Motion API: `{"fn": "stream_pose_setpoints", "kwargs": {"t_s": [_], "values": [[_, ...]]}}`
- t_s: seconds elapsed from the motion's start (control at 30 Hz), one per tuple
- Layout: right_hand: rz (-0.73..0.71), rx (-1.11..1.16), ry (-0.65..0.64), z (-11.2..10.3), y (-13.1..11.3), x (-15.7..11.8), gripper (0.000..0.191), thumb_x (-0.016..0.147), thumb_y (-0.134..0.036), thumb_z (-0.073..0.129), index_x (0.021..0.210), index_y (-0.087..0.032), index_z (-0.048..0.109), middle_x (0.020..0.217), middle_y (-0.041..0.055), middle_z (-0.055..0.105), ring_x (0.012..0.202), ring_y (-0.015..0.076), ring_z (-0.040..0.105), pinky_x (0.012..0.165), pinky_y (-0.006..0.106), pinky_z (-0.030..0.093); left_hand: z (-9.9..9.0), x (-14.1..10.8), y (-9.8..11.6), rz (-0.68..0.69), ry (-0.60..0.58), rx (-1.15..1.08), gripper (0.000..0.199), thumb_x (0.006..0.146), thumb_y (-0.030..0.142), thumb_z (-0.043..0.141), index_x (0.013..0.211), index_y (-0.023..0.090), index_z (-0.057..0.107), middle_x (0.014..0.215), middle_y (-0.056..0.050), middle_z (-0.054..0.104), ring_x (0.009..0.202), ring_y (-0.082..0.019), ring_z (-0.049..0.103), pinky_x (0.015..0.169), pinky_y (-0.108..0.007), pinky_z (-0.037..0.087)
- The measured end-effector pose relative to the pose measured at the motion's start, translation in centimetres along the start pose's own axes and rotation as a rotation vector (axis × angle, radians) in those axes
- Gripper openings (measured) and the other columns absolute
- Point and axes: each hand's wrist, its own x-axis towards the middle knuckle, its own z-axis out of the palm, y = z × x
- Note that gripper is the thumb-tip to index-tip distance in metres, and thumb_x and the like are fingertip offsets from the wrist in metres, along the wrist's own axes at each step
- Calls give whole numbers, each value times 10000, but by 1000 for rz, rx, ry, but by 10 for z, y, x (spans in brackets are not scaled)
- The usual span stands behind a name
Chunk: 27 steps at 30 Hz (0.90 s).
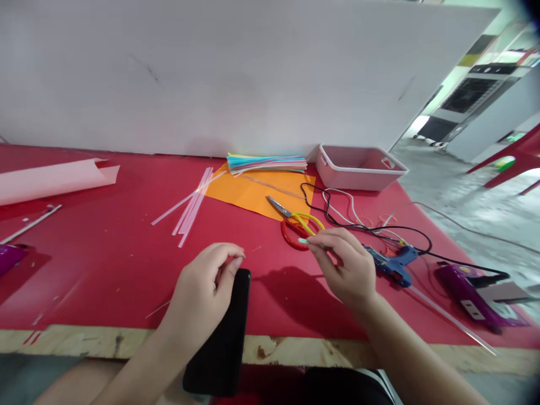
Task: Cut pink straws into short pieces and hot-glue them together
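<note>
My right hand (348, 267) pinches a small pale green piece (302, 241) between thumb and fingertips, held above the table near the scissors. My left hand (208, 287) is closed with thumb and index finger together; whatever it may hold is hidden. A black phone (228, 332) lies under and beside my left hand, reaching over the table's front edge. Scissors (291, 216) with red and yellow handles lie beyond my right hand, partly on an orange sheet (248, 194). A blue hot glue gun (394, 264) with a clear glue stick (453, 320) rests right of my right hand.
Several pink strips (196, 205) lie left of the orange sheet. Behind are a bundle of coloured pipe cleaners (265, 163) and a pink basket (354, 179). Cables (379, 228) run to a purple power strip (472, 292). A rolled pink sheet (54, 179) lies left.
</note>
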Motion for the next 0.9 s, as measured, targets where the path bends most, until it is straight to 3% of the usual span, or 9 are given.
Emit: {"fn": "stream_pose_setpoints", "kwargs": {"t_s": [0.17,0.33,0.67,0.83,0.9], "values": [[-137,27,-84,5,2,-14,276,906,-3,637,1040,-224,736,944,58,645,815,154,644,723,295,570,14,-4,3,182,38,230,164,982,221,548,1021,210,708,876,-34,776,791,-225,664,728,-351,506],[-163,84,-211,10,-8,-22,273,926,-14,612,1116,-182,712,971,86,653,856,171,643,732,306,588,20,-8,5,214,-38,276,189,981,190,543,1068,198,710,926,-36,802,811,-232,717,716,-348,526],[-200,190,-251,15,-12,-21,268,920,22,603,1117,-153,656,930,73,729,827,167,635,773,305,569,20,-12,3,230,-214,270,275,998,158,466,1154,252,671,1046,-20,811,901,-228,781,753,-327,565],[-170,194,-253,15,-14,-21,284,902,7,631,1121,-173,639,900,65,725,804,169,640,757,314,582,18,-12,6,118,-200,250,201,1020,224,468,1165,239,606,901,-2,802,716,-196,756,595,-279,501],[-166,195,-245,15,-13,-21,295,899,3,631,1129,-182,637,902,68,731,806,174,654,749,323,591,18,-11,7,102,-212,230,191,1020,227,465,1146,237,608,889,-5,791,720,-194,744,621,-282,505]]}}
